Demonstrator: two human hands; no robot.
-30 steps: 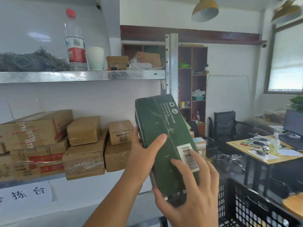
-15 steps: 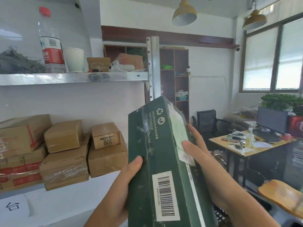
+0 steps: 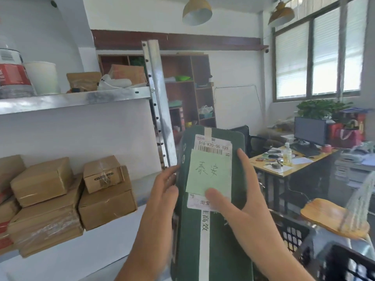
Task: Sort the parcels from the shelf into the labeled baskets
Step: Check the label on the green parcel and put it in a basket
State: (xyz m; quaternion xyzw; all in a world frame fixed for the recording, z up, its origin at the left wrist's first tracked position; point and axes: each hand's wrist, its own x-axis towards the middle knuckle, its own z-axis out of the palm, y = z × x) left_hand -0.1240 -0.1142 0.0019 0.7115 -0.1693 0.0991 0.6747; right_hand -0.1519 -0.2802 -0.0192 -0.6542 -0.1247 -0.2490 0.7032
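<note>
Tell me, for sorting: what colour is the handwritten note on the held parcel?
Pale green note, head view.

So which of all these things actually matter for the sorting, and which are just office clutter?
Part of the job:
- green parcel with handwritten note, held in both hands: left, right
- brown parcels on the shelf
- black basket

Just lying about:
- water bottle, white cup
- desk, monitor
- plant
- ceiling lamps

Bright window (image 3: 316, 57) daylight, blurred edges
</note>
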